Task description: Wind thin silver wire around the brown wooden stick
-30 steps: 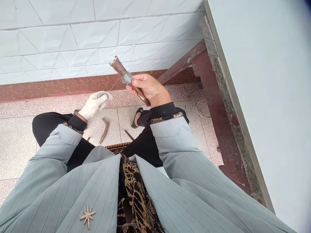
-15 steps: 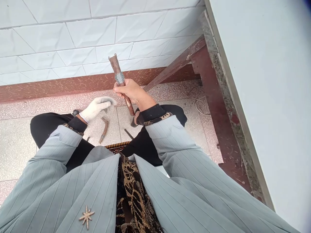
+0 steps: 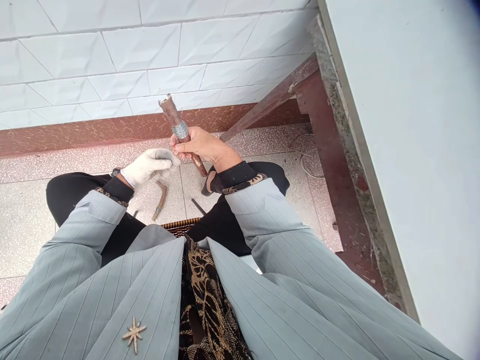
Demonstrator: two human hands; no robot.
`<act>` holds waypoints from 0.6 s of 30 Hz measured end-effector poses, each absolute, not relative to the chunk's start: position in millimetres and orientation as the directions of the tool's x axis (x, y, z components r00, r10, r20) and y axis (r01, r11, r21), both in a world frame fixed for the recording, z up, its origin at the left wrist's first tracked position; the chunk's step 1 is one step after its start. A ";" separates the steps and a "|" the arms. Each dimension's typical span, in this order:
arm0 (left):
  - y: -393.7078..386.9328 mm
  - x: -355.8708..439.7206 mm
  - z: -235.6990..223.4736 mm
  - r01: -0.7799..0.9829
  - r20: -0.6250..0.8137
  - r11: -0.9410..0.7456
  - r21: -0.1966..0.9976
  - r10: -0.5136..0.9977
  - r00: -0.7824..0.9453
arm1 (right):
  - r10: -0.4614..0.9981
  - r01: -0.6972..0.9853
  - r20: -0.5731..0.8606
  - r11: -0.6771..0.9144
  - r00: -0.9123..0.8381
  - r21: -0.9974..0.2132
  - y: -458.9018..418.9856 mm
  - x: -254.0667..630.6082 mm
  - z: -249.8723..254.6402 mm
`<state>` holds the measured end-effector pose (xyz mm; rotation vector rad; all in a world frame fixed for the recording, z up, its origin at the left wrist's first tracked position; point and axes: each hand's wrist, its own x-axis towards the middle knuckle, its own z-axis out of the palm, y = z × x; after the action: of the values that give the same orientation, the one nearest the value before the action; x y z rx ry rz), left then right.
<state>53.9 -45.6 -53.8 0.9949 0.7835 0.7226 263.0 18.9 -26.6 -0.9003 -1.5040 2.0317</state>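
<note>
My right hand (image 3: 204, 145), bare, is closed around a brown wooden stick (image 3: 170, 111) that tilts up and away to the left. Silvery wire (image 3: 180, 130) is wound in a tight band about the stick just above my fingers. The stick's far end looks ragged, and its lower end shows below my hand. Close by on the left, my left hand (image 3: 152, 165) wears a white knitted glove. Its fingers are curled in toward the right fingertips, and what they hold, if anything, I cannot make out. A shorter bent stick (image 3: 160, 201) lies on the floor below the glove.
A thin dark rod (image 3: 198, 206) lies on the floor between my legs, by a woven seat edge (image 3: 180, 227). Ahead stands a white tiled wall (image 3: 142, 50). To the right are a reddish-brown table frame (image 3: 330, 150), a pale tabletop (image 3: 420, 125) and a loose cable (image 3: 309, 160).
The stick's upper end has swung left and slightly down, tilting the stick more. My left hand's fingers have moved slightly and remain curled near my right hand.
</note>
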 end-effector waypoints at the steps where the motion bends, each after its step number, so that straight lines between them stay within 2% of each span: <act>1: -45.2 53.4 -54.4 -0.168 -0.232 0.370 0.914 0.815 0.530 | 0.693 0.022 -0.235 -0.302 -0.681 -0.953 18.7 262.9 -26.3; 6: -46.0 56.9 -49.6 -0.127 -0.230 0.349 0.928 0.809 0.541 | 0.684 0.017 -0.245 -0.322 -0.687 -0.947 14.1 259.7 -22.0; 9: -47.6 61.6 -43.9 0.017 -0.179 0.194 0.981 0.867 0.464 | 0.705 0.016 -0.263 -0.336 -0.658 -0.942 11.1 256.1 -22.7; 11: -48.7 64.8 -41.7 0.203 -0.105 0.029 0.979 0.923 0.371 | 0.734 0.022 -0.288 -0.349 -0.616 -0.937 10.5 253.5 -26.4; 14: -49.7 68.6 -41.9 0.520 0.040 -0.170 0.837 0.967 0.250 | 0.786 0.015 -0.342 -0.391 -0.515 -0.920 10.1 249.1 -33.6; 18: -48.8 68.4 -45.5 0.767 0.132 -0.210 0.606 0.978 0.163 | 0.811 -0.026 -0.430 -0.478 -0.397 -0.878 2.8 239.9 -37.2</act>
<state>68.4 -48.8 -45.5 2.0466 1.6553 0.7134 239.9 2.8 -37.2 -1.2446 -1.1223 1.9268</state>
